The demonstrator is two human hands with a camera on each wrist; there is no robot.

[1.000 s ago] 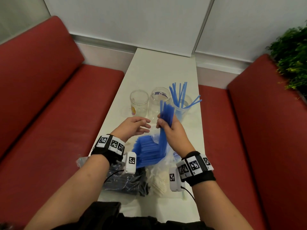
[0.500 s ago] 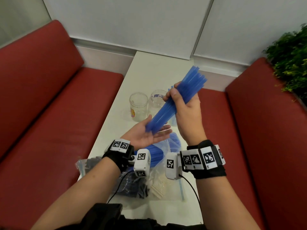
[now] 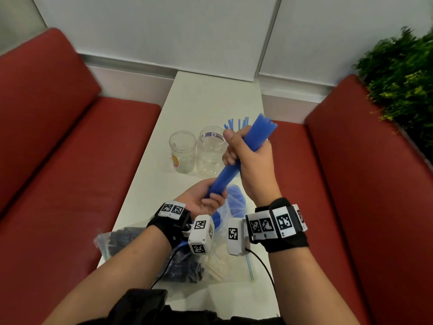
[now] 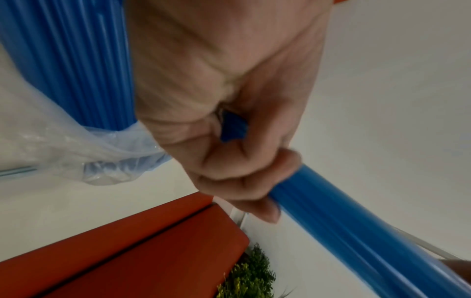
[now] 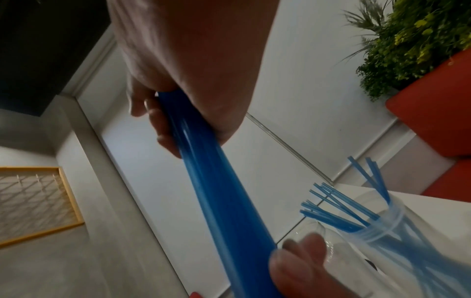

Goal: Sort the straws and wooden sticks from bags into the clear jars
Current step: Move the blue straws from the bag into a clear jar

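A thick bundle of blue straws slants above the white table. My right hand grips its upper part and my left hand curls round its lower end. Two empty clear jars stand side by side; a third jar with several blue straws is mostly hidden behind my right hand. Below the hands lies a clear bag with more blue straws, and nearer me a bag of dark straws and a bag of pale wooden sticks.
Red bench seats flank the narrow table. A green plant stands at the upper right. White wall panels close off the table's far end.
The right hand lifted the blue bundle out of the bag and tilted it. The left hand, open under the bundle's lower end half a second ago, now curls round it.
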